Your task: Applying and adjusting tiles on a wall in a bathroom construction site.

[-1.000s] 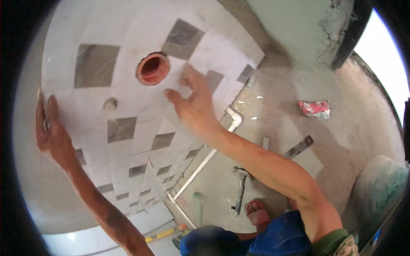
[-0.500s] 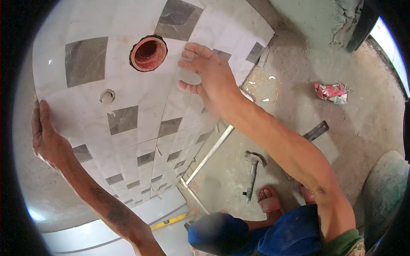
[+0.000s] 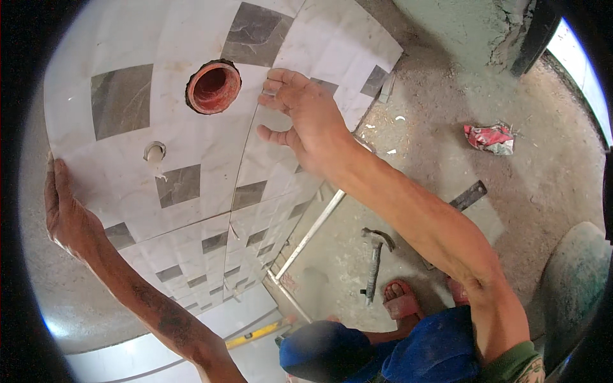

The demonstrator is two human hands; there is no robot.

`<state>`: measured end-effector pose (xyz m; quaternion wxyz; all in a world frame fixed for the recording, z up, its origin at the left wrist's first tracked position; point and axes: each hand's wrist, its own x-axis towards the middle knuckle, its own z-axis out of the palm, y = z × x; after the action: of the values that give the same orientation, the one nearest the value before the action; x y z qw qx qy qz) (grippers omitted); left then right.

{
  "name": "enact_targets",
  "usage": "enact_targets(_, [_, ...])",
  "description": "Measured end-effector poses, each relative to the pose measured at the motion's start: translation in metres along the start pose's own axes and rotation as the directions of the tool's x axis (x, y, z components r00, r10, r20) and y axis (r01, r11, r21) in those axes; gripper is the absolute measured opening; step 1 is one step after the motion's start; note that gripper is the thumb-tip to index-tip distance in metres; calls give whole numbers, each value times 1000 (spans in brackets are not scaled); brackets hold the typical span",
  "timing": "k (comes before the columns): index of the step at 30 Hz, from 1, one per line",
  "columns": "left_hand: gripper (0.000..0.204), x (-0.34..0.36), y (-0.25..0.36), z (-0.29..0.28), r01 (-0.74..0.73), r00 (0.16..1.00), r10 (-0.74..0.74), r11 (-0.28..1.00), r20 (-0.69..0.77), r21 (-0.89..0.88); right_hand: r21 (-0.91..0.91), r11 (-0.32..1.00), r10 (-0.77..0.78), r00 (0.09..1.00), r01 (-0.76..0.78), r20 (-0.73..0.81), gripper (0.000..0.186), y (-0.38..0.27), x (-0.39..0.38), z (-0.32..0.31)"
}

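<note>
My left hand [image 3: 67,214] grips the left edge of a white marbled tile [image 3: 121,166] with grey squares, its fingers straight along that edge. The tile surrounds a red pipe socket [image 3: 213,89] and a smaller hole with a pale pipe stub [image 3: 155,154]. My right hand [image 3: 310,121] rests on the tiled surface right of the red socket, beside a vertical seam, its fingers apart and bent slightly. More tiles with grey squares [image 3: 214,242] continue below.
A white pipe [image 3: 310,236] runs along the wall's foot. On the floor lie a hammer [image 3: 373,268], a dark metal bar [image 3: 469,195], a crumpled red packet [image 3: 486,137] and a yellow level [image 3: 252,335]. My sandalled feet [image 3: 402,300] are below; a greenish rounded object [image 3: 571,281] stands right.
My right hand has moved up onto the tile surface beside the seam. My left hand stays at the left edge, appearing slightly lower as the view shifts.
</note>
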<state>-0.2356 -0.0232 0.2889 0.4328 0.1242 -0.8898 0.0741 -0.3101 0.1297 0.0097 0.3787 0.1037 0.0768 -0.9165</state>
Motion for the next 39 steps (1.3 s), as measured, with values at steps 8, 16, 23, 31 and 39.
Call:
enact_targets(8, [33,-7,15,4,42,999,-39,995,-33,96,-18,1000,12,999,-12,-32,38,-2,1,2])
enact_targets(16, [34,-8,20,6,90,994,-86,994,-61,69,-84,996,-10,998,16,69,46,-9,-3,1])
enact_targets(23, [38,4,-2,-5,-97,995,97,995,36,-19,-33,999,11,1000,-12,-19,26,-8,-2,4])
enact_targets(31, [42,-6,15,3,-27,999,28,996,-15,91,-46,999,0,999,-2,-42,24,-5,4,2])
enact_targets(39, [44,-11,37,0,38,995,-57,972,76,233,-103,992,-73,997,75,22,36,-3,4,4])
